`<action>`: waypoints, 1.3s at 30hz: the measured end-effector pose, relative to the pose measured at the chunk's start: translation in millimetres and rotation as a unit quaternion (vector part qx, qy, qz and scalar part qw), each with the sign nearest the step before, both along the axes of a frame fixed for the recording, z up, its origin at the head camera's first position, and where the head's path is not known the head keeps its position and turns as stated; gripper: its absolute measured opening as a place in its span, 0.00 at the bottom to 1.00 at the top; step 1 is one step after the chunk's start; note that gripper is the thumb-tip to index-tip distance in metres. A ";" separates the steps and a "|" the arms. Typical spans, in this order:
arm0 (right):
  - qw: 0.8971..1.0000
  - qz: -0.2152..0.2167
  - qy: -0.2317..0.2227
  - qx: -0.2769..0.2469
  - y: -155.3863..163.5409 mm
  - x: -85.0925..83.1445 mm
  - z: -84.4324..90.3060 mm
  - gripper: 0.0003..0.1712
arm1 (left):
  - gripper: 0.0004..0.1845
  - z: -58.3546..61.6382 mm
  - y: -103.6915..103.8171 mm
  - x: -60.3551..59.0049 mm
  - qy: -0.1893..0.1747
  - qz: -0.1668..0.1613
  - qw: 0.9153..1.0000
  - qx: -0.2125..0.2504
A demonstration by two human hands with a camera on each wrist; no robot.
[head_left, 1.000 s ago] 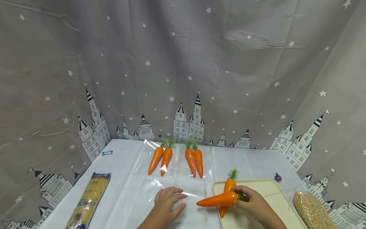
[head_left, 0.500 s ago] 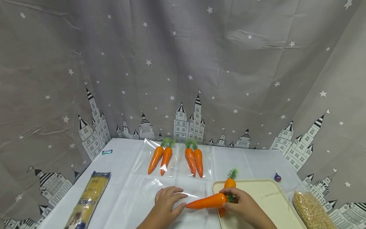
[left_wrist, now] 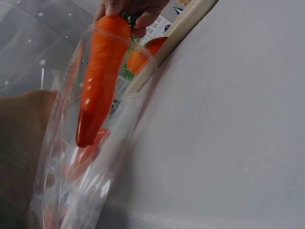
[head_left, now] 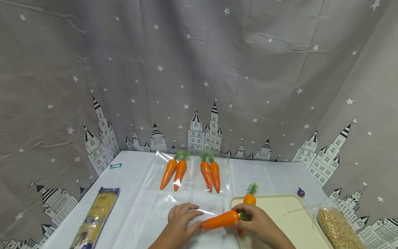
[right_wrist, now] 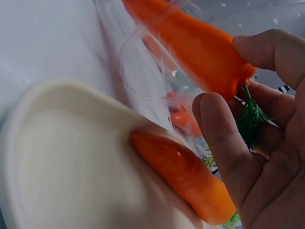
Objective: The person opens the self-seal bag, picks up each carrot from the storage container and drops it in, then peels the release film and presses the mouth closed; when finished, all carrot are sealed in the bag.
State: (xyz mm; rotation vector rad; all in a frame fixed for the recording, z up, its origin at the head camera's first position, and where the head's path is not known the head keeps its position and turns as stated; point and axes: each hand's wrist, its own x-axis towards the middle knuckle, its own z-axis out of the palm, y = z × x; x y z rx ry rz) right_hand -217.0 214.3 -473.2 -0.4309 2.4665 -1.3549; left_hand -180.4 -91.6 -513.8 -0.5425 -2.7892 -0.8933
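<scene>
My right hand (head_left: 248, 221) pinches an orange toy carrot (head_left: 219, 220) at its green leafy end, its tip pointing left. That tip has entered the mouth of a clear plastic bag (head_left: 186, 211) lying flat on the white table. My left hand (head_left: 196, 218) holds the bag at its mouth, fingers over it and thumb under the carrot. In the left wrist view the carrot (left_wrist: 100, 76) is partly inside the open bag (left_wrist: 95, 186). A second carrot (head_left: 248, 200) lies on the cream tray (head_left: 289, 214), just behind my right hand. The right wrist view shows both the held carrot (right_wrist: 200, 47) and the tray carrot (right_wrist: 186, 176).
Two clear bags, each with a pair of carrots (head_left: 172, 173) (head_left: 211, 174), lie further back. A long pasta packet (head_left: 93, 221) is at the left and a bag of grains (head_left: 337, 230) at the right. A small purple thing (head_left: 300, 192) sits beyond the tray. A grey castle-print curtain surrounds the table.
My right hand has moved the carrot leftward off the tray, and its tip has gone into the bag's mouth by my left hand. The left hand has stayed in place.
</scene>
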 end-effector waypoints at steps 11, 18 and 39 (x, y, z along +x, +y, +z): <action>0.999 0.027 -0.003 -0.020 -18.4 -1.7 -5.6 0.22 | 0.13 -0.2 1.2 0.5 0.004 -0.002 1.000 0.006; 0.999 0.035 -0.012 -0.027 -29.1 -0.9 -8.4 0.21 | 0.13 -2.5 2.1 -0.3 0.007 -0.003 1.000 0.006; 0.998 0.065 -0.017 -0.021 -46.2 3.1 -15.4 0.18 | 0.12 -1.6 1.5 2.0 0.027 -0.009 1.000 0.013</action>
